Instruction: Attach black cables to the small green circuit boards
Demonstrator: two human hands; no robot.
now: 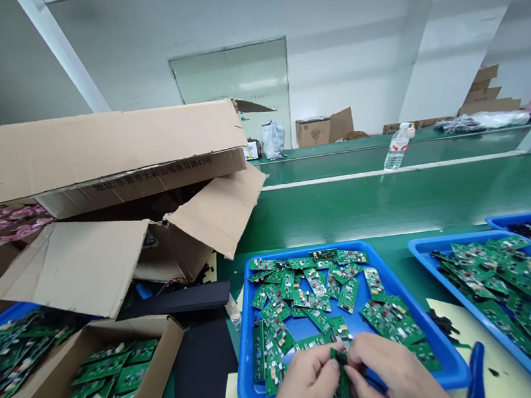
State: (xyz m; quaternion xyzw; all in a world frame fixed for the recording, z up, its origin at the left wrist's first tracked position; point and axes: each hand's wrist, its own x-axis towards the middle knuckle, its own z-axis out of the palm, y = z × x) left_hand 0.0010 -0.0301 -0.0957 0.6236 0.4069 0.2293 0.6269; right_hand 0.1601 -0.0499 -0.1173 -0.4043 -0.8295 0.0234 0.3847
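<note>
Both my hands meet at the bottom middle of the view. My left hand (307, 386) and my right hand (397, 374) pinch one small green circuit board (342, 379) between their fingertips, held on edge over the near rim of a blue tray (306, 329). Many more loose green circuit boards (312, 288) lie scattered in that tray just beyond my fingers.
A second blue tray (423, 249) of boards sits at right, a third (507, 221) behind it. A blue-handled tool (475, 369) lies between the trays. Cardboard box (40, 396) of boards at lower left, large open carton (104, 177) behind. Water bottle (396, 147) stands on the green belt.
</note>
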